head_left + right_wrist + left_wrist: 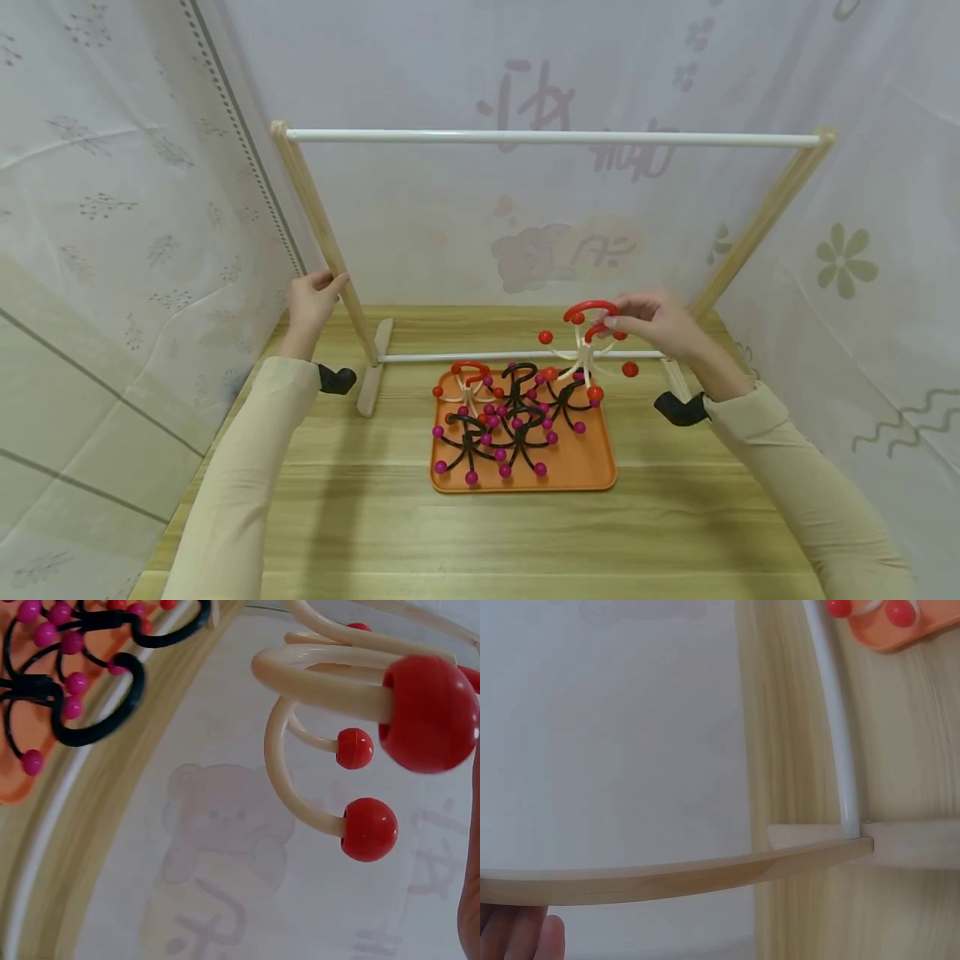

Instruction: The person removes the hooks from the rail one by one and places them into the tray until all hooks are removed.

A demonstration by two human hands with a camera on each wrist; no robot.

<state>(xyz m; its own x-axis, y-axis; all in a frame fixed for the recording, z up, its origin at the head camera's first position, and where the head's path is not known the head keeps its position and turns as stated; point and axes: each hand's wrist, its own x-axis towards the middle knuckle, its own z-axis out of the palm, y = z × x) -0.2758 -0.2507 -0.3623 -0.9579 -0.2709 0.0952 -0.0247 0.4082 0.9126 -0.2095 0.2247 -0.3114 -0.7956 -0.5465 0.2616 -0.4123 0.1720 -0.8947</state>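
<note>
In the head view my right hand pinches the red hook of a cream multi-arm hanger, lifted over the tray's back right. Red balls tip its curved arms, also close up in the right wrist view, where the hand shows only at the edge. At the left, my left hand holds the wooden post of a rack partway up; fingers lie against that post in the left wrist view. The orange tray carries several black hangers with magenta balls and one cream hanger with a red hook.
A white top bar spans the rack between its two posts, and a lower white bar runs behind the tray. The rack's foot stands on the wood-grain table. Patterned cloth hangs behind and at both sides.
</note>
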